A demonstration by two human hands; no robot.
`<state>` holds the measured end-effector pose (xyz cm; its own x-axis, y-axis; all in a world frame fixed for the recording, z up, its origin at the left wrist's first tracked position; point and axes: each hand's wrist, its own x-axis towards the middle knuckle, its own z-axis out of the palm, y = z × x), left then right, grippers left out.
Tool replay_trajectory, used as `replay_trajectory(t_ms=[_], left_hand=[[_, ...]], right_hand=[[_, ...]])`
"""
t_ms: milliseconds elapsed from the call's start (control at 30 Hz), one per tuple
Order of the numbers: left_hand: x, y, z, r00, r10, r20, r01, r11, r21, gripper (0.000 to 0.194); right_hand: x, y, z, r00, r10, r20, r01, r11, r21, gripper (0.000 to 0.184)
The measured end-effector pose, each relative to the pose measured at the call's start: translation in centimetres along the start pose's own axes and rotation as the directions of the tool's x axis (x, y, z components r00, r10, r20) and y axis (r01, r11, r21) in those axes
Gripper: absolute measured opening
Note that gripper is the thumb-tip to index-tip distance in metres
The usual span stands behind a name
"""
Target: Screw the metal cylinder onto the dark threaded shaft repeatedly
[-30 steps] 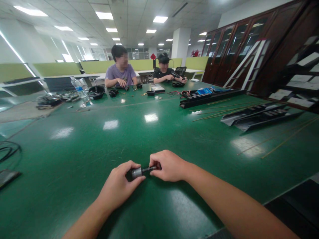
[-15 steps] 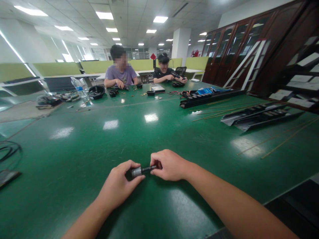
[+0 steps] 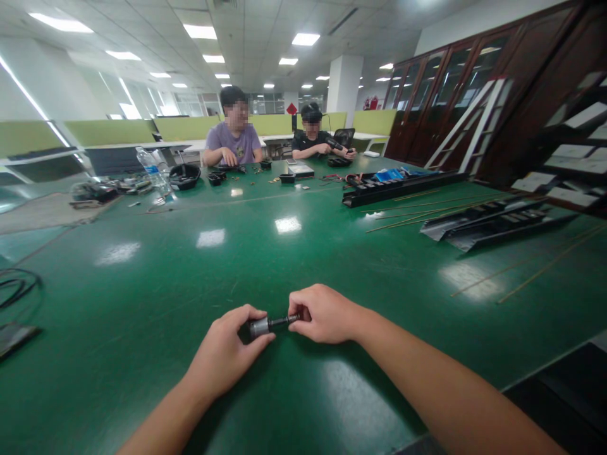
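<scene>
On the green desk (image 3: 190, 278), or just above it, I cannot tell surely, the left hand (image 3: 227, 351) curls its fingers (image 3: 250, 310) around the grey cylinder (image 3: 259, 327); the right hand (image 3: 325, 316) pinches the thin dark shaft (image 3: 279, 321) near its end. Uneven force could make the shaft tilt or slip.

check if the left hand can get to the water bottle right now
Probably not: the left hand is taken up gripping the grey-and-black part, and the water bottle is well across the green table, towards its far side, likely beyond an easy stretch.
</scene>
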<state>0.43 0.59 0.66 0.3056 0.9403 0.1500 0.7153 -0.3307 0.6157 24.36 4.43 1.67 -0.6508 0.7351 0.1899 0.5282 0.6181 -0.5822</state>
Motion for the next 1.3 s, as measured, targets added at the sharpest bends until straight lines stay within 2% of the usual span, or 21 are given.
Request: replay_trajectory(t_ms=[967, 1167, 1300], left_hand=[[0.0, 0.1, -0.5, 1.0, -0.003, 0.024, 0.002, 1.0, 0.022, 0.022], [0.0, -0.1, -0.5, 0.999, 0.04, -0.001, -0.04, 0.995, 0.086, 0.032], [0.5, -0.7, -0.9, 0.999, -0.007, -0.034, 0.012, 0.991, 0.131, 0.038]], right_hand=[[-0.1, -0.1, -0.7, 0.999, 0.037, 0.006, -0.037, 0.999, -0.037, 0.011], [0.0, 0.0, -0.9, 0.999, 0.029, -0.028, -0.03, 0.999, -0.029, 0.009], [0.0, 0.2, -1.1, 0.998, 0.021, -0.063, -0.021, 1.0, 0.0, 0.01]])
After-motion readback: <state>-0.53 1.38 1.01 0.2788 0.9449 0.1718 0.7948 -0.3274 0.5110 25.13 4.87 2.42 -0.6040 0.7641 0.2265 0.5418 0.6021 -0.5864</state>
